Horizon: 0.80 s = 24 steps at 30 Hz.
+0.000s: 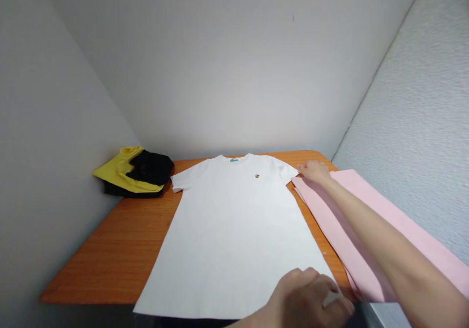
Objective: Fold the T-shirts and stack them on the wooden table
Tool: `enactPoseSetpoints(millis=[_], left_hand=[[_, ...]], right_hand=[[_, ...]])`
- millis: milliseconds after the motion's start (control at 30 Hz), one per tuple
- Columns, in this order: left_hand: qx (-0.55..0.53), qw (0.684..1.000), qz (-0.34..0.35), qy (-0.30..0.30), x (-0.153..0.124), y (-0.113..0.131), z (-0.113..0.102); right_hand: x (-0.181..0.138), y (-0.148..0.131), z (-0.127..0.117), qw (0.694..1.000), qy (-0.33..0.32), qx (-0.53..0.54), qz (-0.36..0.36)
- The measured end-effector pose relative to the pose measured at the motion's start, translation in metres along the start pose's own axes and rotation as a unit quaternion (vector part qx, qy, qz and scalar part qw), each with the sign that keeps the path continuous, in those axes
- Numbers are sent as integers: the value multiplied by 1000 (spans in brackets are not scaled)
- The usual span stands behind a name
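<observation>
Left hand [307, 295] pinches the white T-shirt [234, 230] at its hem corner [331, 298]; right hand [315, 171] meets its sleeve [287, 173], grip unclear; uneven tugging could skew it!

Illumination is diffuse; the left wall [54, 147] is dimmer than the right wall [414, 118]. The white shirt [234, 230] renders bright, with little fabric detail. A soft shadow marks the pink cloth [340, 228]; wide-angle stretching affects the frame edges.

At the left of an orange-brown wooden tabletop [128, 240], a yellow fabric garment [119, 173] is being overlapped by a black cloth bundle [152, 168]; at the right, folded pink fabric [330, 215] is being supported.
</observation>
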State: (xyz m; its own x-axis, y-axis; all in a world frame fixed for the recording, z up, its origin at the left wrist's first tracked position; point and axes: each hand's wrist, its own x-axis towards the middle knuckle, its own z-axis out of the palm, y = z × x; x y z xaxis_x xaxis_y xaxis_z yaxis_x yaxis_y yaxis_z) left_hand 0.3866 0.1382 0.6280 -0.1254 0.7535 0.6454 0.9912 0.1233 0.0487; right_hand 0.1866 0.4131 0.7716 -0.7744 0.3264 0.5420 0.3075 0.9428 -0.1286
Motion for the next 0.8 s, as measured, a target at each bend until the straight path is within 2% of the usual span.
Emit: enactPoseSetpoints(millis=[67, 133, 200, 267, 367, 433, 500, 567, 667, 800], left_hand=[[93, 995, -28, -10, 4, -12, 39], [172, 983, -55, 23, 5, -20, 69], [222, 969, -85, 71, 4, -24, 87], [221, 967, -105, 69, 4, -26, 88], [119, 983, -141, 7, 7, -23, 61], [30, 977, -213, 7, 12, -17, 33], [-53, 957, -285, 20, 17, -10, 8], [-119, 939, -323, 16, 19, -4, -8], [-188, 919, -348, -8, 15, -1, -19], [-250, 885, -393, -9, 1, 2, -35]], right_hand=[[10, -6, 13, 999, -22, 5, 26], [19, -14, 23, 998, -46, 19, 41], [29, -24, 24, 996, -63, 46, 44], [42, -34, 14, 993, -67, 87, 35], [63, -41, -15, 986, -41, 159, 23], [74, -39, -34, 979, -14, 201, 24], [78, -33, -46, 972, 8, 231, 36], [75, -24, -46, 966, 15, 253, 59], [63, -16, -35, 952, 2, 292, 88], [56, -21, -28, 933, 3, 350, 83]])
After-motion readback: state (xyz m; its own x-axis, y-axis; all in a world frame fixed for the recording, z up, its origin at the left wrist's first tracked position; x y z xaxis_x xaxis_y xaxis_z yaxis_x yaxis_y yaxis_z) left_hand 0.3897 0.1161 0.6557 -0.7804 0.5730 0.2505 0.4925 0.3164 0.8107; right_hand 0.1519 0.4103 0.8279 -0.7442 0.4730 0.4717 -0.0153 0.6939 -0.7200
